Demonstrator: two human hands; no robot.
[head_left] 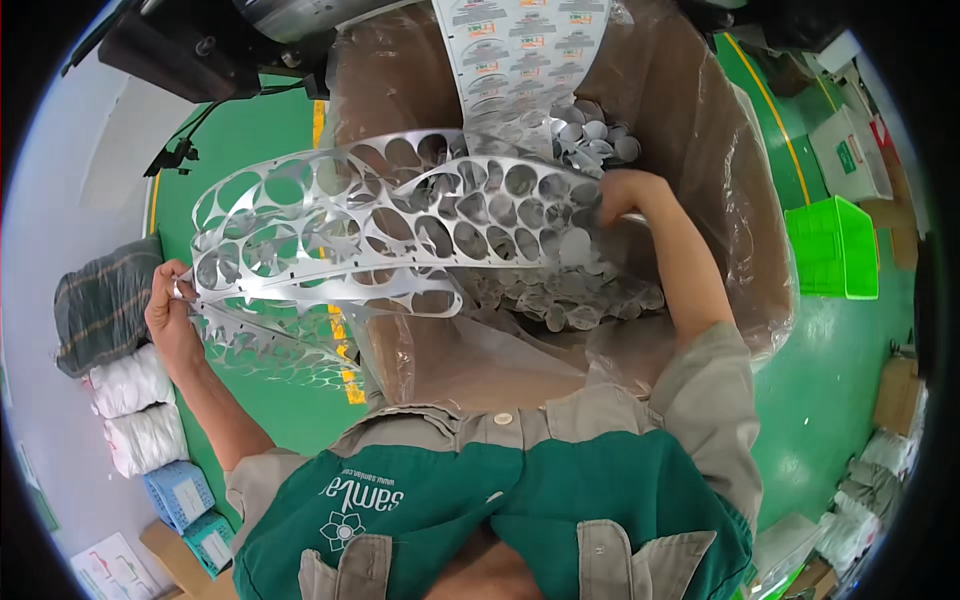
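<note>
A long silvery foil strip full of punched round holes (400, 275) is stretched across in front of me, folded over itself in loose loops. At its left end my left hand (177, 315) is closed on the foil's edge. Over the box my right hand (630, 195) is closed at the strip's other end, its fingers partly hidden and blurred. Many loose silver foil discs (560, 300) lie in the large lined carton (400, 90) beneath. A printed foil sheet (525, 50) hangs down into this carton from above, passing behind the punched strip.
Dark machine parts (180, 50) with cables overhang the upper left. A bright green crate (832, 250) stands on the green floor at right. Wrapped bundles (140, 410) are stacked along the left wall. Bags and boxes (860, 510) line the lower right.
</note>
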